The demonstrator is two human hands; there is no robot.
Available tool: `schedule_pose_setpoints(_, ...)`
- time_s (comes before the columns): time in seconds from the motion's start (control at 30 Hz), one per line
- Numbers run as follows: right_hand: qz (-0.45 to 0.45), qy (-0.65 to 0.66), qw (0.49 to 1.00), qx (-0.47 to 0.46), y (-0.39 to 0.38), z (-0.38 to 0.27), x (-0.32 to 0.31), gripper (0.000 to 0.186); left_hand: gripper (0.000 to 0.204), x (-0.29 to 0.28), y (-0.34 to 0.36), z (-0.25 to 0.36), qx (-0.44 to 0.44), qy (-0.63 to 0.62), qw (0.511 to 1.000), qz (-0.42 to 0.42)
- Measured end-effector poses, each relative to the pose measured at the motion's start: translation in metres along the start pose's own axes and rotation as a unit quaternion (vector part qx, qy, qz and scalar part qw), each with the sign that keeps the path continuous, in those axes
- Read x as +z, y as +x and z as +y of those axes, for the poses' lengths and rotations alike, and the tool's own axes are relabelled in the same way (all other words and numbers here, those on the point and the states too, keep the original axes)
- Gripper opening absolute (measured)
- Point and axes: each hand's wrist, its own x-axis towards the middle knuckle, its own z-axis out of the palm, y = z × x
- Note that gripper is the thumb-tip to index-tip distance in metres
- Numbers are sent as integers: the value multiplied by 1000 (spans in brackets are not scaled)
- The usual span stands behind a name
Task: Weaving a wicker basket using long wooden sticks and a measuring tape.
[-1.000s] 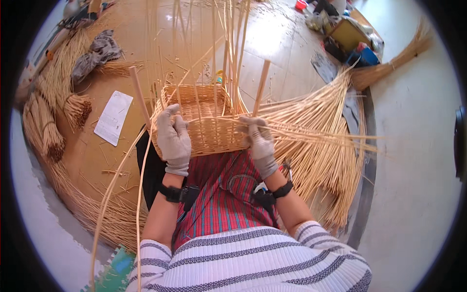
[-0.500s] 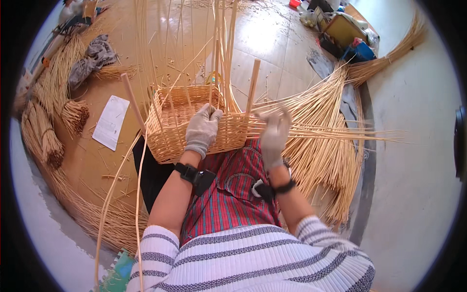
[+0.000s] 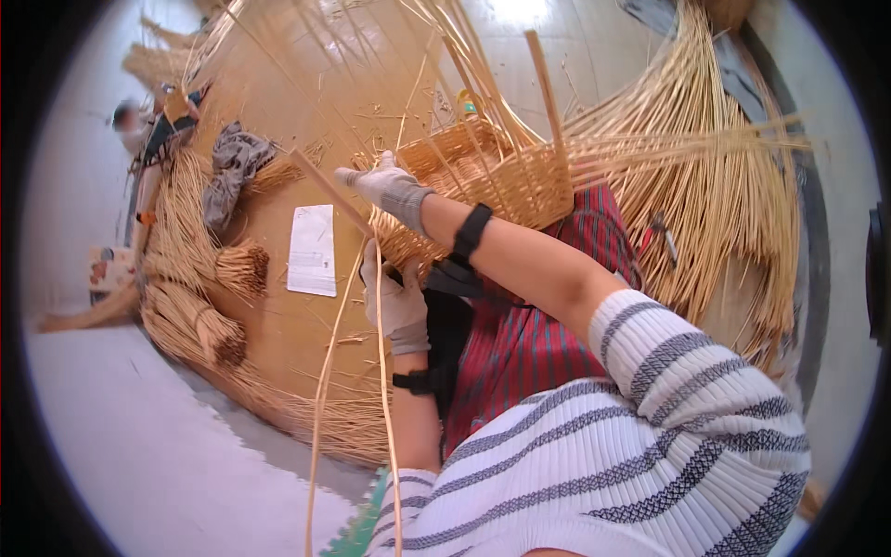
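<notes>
A half-woven wicker basket [image 3: 520, 190] with upright stakes lies tilted against my lap, wooden posts at its corners. My left hand [image 3: 399, 306], in a pale work glove, grips the basket's near left corner, its fingertips partly behind the weave. My right arm reaches across the basket. Above its left side, my gloved right hand [image 3: 385, 186] is beside the left wooden post [image 3: 325, 186], thumb and fingers apart, pointing left. Two long willow rods [image 3: 383, 371] hang from that corner past my left hand. Other loose rods [image 3: 687, 148] stick out right.
A large fan of willow rods [image 3: 687, 213] covers the floor at right, with red-handled pliers [image 3: 654, 232] on it. Rod bundles [image 3: 200, 320], a grey cloth [image 3: 237, 172] and a white sheet [image 3: 312, 251] lie at left. A person [image 3: 130, 125] is at the far left.
My right hand has crossed from the basket's right side to its left corner. My left hand has moved from the front rim down to the near left corner. The view has swung left.
</notes>
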Motion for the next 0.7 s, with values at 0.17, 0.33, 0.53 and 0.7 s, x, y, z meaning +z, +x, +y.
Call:
schedule_pose_setpoints(0.17, 157, 88, 965, -190, -7, 11, 28, 84, 65, -11, 13, 6, -19, 76, 996, -34)
schedule_pose_setpoints(0.33, -10, 77, 978, -192, -30, 10, 17, 45, 60, -16, 17, 8, -33, 85, 994, -62)
schedule_pose_setpoints(0.53, 278, -37, 800, -531, -44, -19, 8, 37, 55, 0, 19, -8, -74, 86, 990, -90)
schedule_pose_setpoints(0.7, -75, 369, 885, -274, -62, 37, -59, 29, 56, -5, 24, -10, 33, -25, 998, -50)
